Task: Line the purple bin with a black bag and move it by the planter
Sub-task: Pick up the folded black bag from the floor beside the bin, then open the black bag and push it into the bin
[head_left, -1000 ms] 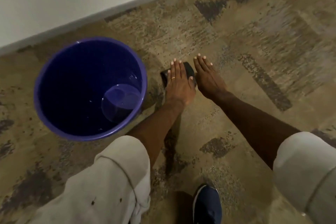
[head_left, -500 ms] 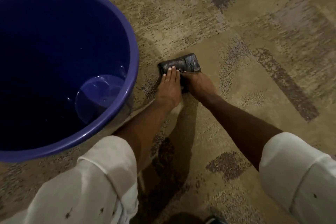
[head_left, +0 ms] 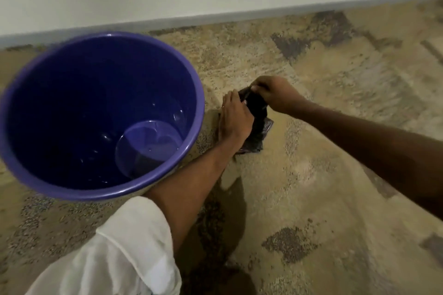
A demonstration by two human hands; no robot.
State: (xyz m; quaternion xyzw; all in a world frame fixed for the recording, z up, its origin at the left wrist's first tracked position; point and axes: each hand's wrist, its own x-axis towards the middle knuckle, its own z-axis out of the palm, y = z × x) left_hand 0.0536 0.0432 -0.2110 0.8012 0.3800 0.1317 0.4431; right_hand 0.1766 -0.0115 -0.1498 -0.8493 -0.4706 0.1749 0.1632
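The purple bin [head_left: 191,141] stands upright and unlined on the carpet at the left, close to the wall. Just right of it, a folded black bag [head_left: 257,124] is lifted partly off the floor. My left hand [head_left: 236,121] grips its left side. Fingers of my right hand [head_left: 275,93] pinch its top edge and hold it up. The bag's lower end hangs just over the carpet. Much of the bag is hidden behind my left hand. No planter is in view.
A white wall with a grey skirting board [head_left: 215,19] runs across the back. Patterned beige and brown carpet [head_left: 335,175] covers the floor to the right and in front. My white sleeve [head_left: 115,254] fills the lower left.
The bag lay flat on the carpet under my fingers; now both hands have hold of it and have raised it. The view has tilted up, showing more wall.
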